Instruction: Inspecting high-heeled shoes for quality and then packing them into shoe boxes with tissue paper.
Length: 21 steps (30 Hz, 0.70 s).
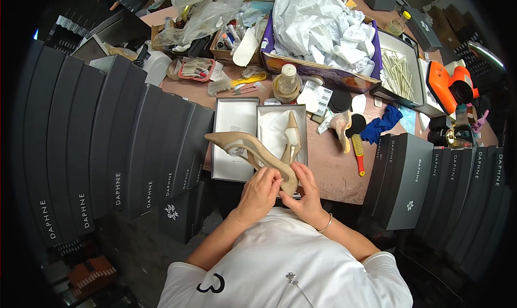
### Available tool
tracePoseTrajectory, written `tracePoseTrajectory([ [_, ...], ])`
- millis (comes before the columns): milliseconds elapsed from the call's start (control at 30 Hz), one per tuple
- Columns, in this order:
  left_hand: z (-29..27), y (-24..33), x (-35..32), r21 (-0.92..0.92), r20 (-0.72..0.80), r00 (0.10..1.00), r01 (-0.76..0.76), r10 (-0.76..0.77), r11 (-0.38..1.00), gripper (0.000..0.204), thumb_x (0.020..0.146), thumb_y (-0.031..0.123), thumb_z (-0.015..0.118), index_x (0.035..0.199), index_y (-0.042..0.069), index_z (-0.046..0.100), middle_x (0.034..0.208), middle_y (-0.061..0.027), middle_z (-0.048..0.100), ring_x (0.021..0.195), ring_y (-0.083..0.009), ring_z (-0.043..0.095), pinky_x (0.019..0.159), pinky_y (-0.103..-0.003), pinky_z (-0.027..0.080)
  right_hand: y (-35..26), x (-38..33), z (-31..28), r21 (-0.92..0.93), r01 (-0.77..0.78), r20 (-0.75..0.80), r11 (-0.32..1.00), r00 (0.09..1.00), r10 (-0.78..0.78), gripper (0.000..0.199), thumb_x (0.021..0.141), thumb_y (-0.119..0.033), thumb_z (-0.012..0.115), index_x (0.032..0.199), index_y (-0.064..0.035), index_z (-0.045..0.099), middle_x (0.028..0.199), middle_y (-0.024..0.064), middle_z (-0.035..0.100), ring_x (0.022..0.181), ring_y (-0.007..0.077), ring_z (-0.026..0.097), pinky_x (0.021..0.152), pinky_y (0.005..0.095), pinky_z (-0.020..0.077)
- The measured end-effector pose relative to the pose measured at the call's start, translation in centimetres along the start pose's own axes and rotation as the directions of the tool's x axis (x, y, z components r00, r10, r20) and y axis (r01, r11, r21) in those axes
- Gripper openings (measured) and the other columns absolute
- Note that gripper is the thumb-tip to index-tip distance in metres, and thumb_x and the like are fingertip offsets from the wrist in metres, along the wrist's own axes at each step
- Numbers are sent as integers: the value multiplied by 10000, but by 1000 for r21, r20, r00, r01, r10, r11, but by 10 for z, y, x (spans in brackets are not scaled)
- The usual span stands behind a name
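We seem to be at a close-handling step, the next move calling for a steady two-handed hold: our left hand (261, 192) and right hand (304, 197), angled inward, pinch the near end of a beige, slender-pointed shoe (266, 156). It is raised before us, its mate (293, 137) beyond in a grey-edged, white-lined box (303, 127).

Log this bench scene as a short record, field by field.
Left hand: fingers on the near end of a tan shoe
Right hand: fingers on the same end, from the other side
Second shoe: tan, in the open box on white paper
Right of box: blue cloth; red-and-yellow brush
Behind: crumpled white paper in a purple box
Both sides: dark boxes
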<state>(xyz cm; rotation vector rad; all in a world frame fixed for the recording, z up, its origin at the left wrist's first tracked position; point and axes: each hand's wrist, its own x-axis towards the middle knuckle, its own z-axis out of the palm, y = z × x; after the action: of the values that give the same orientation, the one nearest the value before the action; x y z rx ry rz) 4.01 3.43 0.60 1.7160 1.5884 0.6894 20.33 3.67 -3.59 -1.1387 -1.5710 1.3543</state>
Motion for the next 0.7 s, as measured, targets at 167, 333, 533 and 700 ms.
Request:
tracePoseTrajectory([
  [167, -7, -9, -6, -273, 17, 999, 45, -42, 961, 89, 923, 66, 540, 958, -5, 498, 863, -122, 539, 749, -235, 555, 690, -331, 460, 0, 2, 3, 98, -30, -5, 995, 1000, 31, 734, 724, -64, 758, 1368, -11, 410, 1361, 154, 368, 1200, 244, 490, 866, 324, 555],
  [333, -5, -13, -11, -275, -12, 999, 47, -52, 960, 93, 932, 76, 530, 966, -3, 494, 873, -134, 542, 751, -263, 565, 682, -351, 465, 0, 3, 4, 113, -65, 22, 991, 998, 63, 731, 730, -72, 755, 1368, -11, 404, 1361, 149, 360, 1212, 241, 475, 864, 327, 560],
  [533, 5, -24, -5, -193, 109, 986, 144, -125, 971, 115, 924, 94, 520, 977, -3, 486, 866, -201, 583, 780, -378, 580, 684, -422, 462, 3, -2, -6, 123, -316, 166, 941, 941, 295, 712, 798, -154, 736, 1388, -33, 356, 1334, 140, 362, 1146, 220, 505, 821, 293, 547],
  [700, 28, -39, -4, -7, 251, 966, 68, -64, 998, 120, 919, 101, 516, 960, -3, 474, 879, -210, 589, 820, -409, 579, 708, -461, 458, 25, -16, -25, -32, -352, 263, 936, 900, 347, 652, 840, -348, 699, 1297, 52, 464, 1102, 233, 571, 811, 239, 644, 706, 307, 521],
])
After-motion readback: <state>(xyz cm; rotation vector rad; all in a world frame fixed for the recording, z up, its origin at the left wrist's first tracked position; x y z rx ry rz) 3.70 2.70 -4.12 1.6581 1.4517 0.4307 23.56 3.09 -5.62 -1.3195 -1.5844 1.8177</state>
